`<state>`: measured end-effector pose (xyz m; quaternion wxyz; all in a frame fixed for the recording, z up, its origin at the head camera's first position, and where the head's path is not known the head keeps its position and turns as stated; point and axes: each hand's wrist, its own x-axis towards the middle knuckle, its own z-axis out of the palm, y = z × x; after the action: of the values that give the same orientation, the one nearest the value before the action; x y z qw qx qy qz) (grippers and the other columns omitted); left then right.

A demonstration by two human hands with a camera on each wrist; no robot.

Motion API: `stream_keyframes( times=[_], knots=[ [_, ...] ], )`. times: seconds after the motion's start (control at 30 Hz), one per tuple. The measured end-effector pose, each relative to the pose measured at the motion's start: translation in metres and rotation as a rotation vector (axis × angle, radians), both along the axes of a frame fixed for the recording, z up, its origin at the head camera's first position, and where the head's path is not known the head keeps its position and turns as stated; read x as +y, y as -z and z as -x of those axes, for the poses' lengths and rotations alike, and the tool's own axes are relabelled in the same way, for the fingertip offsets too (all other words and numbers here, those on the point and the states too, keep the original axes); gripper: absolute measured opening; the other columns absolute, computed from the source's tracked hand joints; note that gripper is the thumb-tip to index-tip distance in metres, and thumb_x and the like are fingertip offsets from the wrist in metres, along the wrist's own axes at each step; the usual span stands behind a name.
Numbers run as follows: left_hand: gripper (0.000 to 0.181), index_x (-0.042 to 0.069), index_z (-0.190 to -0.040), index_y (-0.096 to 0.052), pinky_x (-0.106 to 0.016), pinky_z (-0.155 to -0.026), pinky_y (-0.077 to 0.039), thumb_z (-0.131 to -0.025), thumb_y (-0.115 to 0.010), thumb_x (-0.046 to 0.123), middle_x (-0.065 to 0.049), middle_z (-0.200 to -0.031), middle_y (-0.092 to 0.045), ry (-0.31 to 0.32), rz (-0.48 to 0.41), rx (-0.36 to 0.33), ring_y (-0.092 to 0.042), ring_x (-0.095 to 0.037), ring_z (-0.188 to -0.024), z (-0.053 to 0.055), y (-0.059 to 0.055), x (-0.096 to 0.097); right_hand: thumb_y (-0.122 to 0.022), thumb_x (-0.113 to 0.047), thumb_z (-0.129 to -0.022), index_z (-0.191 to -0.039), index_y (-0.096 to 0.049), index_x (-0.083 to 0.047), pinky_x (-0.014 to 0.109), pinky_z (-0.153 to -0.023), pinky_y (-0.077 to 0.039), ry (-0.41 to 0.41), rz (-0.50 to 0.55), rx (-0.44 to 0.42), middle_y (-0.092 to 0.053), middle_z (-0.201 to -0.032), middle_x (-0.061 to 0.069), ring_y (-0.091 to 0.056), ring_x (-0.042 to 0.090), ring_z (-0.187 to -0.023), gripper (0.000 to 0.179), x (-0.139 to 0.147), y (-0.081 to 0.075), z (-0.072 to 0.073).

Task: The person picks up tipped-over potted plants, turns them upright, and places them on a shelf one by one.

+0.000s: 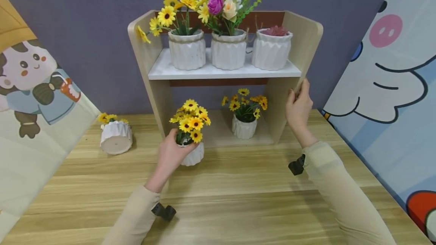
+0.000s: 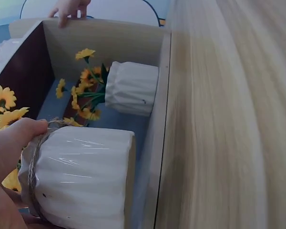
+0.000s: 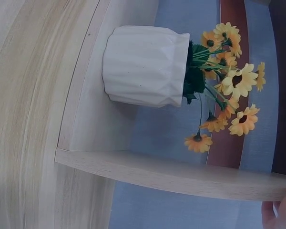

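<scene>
My left hand (image 1: 172, 152) grips the rim of a white ribbed pot (image 2: 86, 174) with yellow sunflowers (image 1: 191, 118), thumb and fingers around its twine-wrapped top. This pot is in front of the lower shelf's left side, upright in the head view. With fingers and thumb my right hand (image 1: 299, 105) holds the front edge of the right side panel (image 1: 294, 93) of the small wooden shelf unit. A second white pot of yellow flowers (image 1: 244, 127) stands on the lower shelf, between the two hands; the right wrist view shows it close up (image 3: 145, 67).
On the upper white shelf (image 1: 221, 73) stand a pot of yellow daisies (image 1: 187, 50), a pot with mixed flowers (image 1: 229, 50) and a pot with a reddish plant (image 1: 271, 50). Left of the unit, another flower pot (image 1: 116, 137) lies tipped over on the wooden table (image 1: 238, 199).
</scene>
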<state>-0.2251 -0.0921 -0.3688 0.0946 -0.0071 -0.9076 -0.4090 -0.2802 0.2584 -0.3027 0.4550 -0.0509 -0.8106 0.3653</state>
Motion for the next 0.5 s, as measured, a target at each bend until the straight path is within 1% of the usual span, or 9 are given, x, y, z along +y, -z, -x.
stream_keyframes(
  times=[0.1, 0.27, 0.37, 0.5],
  knots=[
    [0.075, 0.008, -0.121, -0.047, -0.046, -0.083, -0.049, -0.066, -0.073, 0.052, -0.014, -0.115, -0.059, 0.002, -0.032, 0.02, -0.057, -0.031, -0.103, 0.009, 0.001, 0.008, -0.046, -0.022, -0.094, -0.129, -0.04, -0.013, 0.045, -0.063, -0.042, 0.001, -0.003, 0.005, -0.055, -0.09, 0.022, -0.053, 0.034, -0.076, 0.037, 0.0, -0.001, 0.0],
    [0.076, 0.008, -0.121, -0.047, -0.047, -0.082, -0.049, -0.065, -0.073, 0.052, -0.014, -0.114, -0.059, 0.001, -0.052, 0.036, -0.058, -0.032, -0.102, 0.023, 0.006, 0.021, -0.046, -0.023, -0.094, -0.128, -0.04, -0.013, 0.046, -0.063, -0.043, 0.005, 0.0, 0.003, -0.056, -0.092, 0.023, -0.054, 0.034, -0.077, 0.036, 0.0, -0.001, 0.0],
    [0.077, 0.007, -0.12, -0.048, -0.046, -0.079, -0.051, -0.065, -0.073, 0.053, -0.016, -0.111, -0.06, -0.006, -0.043, 0.047, -0.059, -0.033, -0.099, 0.029, 0.01, 0.027, -0.047, -0.022, -0.094, -0.129, -0.04, -0.013, 0.047, -0.064, -0.044, 0.005, 0.003, 0.004, -0.057, -0.094, 0.023, -0.055, 0.035, -0.078, 0.037, 0.0, 0.0, 0.0],
    [0.077, 0.005, -0.119, -0.049, -0.047, -0.078, -0.051, -0.064, -0.073, 0.053, -0.018, -0.109, -0.061, -0.017, -0.03, 0.089, -0.059, -0.035, -0.097, 0.037, 0.015, 0.033, -0.047, -0.021, -0.094, -0.13, -0.04, -0.014, 0.047, -0.064, -0.044, -0.001, 0.007, 0.009, -0.058, -0.098, 0.023, -0.056, 0.035, -0.08, 0.037, -0.002, 0.0, 0.001]
  ],
)
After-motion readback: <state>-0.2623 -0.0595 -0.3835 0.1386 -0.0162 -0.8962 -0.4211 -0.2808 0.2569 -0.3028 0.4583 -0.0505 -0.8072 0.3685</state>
